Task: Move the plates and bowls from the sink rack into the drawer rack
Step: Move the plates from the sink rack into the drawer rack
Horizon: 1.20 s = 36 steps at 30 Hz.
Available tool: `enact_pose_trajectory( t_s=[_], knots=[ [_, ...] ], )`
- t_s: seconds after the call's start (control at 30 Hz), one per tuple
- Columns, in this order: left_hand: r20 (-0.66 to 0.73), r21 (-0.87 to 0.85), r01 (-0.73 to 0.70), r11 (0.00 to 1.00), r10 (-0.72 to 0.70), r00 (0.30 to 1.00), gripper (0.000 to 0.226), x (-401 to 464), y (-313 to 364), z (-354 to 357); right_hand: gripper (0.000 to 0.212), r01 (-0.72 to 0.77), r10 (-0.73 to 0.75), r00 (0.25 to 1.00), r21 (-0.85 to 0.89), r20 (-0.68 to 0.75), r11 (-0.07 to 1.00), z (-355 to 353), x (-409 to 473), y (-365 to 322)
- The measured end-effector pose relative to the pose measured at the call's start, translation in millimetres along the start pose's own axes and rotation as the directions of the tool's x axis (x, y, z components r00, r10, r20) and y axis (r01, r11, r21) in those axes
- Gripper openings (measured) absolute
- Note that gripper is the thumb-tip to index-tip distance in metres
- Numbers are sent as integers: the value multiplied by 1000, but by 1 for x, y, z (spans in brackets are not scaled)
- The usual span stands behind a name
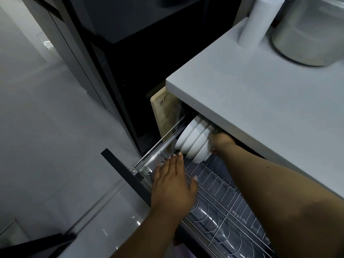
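- Bowls (193,144), white and nested on edge, stand at the far end of the drawer rack (219,198), at 12 o'clock from the left hand, partly tucked beneath the surface (260,101) edge.
- Right hand (220,141) reaches under that edge, touching the nearest bowl; whether its fingers grasp it I cannot tell.
- Left hand (174,185) lies flat, fingers released, over the rack's left rail.
- Rack wires toward 5 o'clock stand free.
- Wooden board (163,110) stands at 11 o'clock, beside the bowls.
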State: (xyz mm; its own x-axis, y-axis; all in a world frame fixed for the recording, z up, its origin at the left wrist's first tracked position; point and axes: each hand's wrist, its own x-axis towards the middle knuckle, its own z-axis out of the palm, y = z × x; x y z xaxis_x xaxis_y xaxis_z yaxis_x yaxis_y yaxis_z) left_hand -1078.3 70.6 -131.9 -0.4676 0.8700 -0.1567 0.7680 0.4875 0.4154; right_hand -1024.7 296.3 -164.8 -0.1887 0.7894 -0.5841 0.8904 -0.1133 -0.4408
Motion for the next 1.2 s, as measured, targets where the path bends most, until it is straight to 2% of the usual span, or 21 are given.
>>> enact_pose_trajectory(
  t_s=[0.1,0.23,0.4,0.5,0.57,0.73,0.83,0.97,1.07,1.2],
  knots=[
    [1,-11,5,1000,-5,1000,81,0,-1,0,43,-13,13,1000,-68,-6,998,0,-1,2],
    [16,-4,22,1000,-22,1000,73,1,2,-2,54,-45,43,996,-27,-74,999,-2,-18,0],
    [30,-12,55,998,-55,998,72,0,6,-7,59,-50,78,986,181,-151,982,6,-38,5],
    [52,-29,74,997,-73,996,67,0,8,-10,59,15,25,988,259,-151,966,5,-59,5],
    [83,-80,91,993,-85,993,59,-1,7,-13,52,69,-23,988,309,-150,949,4,-72,7],
    [144,-363,116,925,-67,987,45,-18,16,-27,26,156,-69,983,576,-170,802,-3,-110,20],
    [149,-435,117,893,-56,987,36,-34,27,-37,20,180,-86,982,691,-168,701,-12,-142,31],
    [176,-509,139,849,-56,983,24,-59,38,-45,23,228,-94,971,743,-219,629,-27,-182,52],
    [167,-532,109,840,-22,986,14,-82,49,-51,18,211,-60,974,788,-217,579,-38,-210,70],
    [153,-552,44,833,48,987,11,-110,70,-58,17,188,-20,977,805,-214,563,-55,-246,99]
  ],
)
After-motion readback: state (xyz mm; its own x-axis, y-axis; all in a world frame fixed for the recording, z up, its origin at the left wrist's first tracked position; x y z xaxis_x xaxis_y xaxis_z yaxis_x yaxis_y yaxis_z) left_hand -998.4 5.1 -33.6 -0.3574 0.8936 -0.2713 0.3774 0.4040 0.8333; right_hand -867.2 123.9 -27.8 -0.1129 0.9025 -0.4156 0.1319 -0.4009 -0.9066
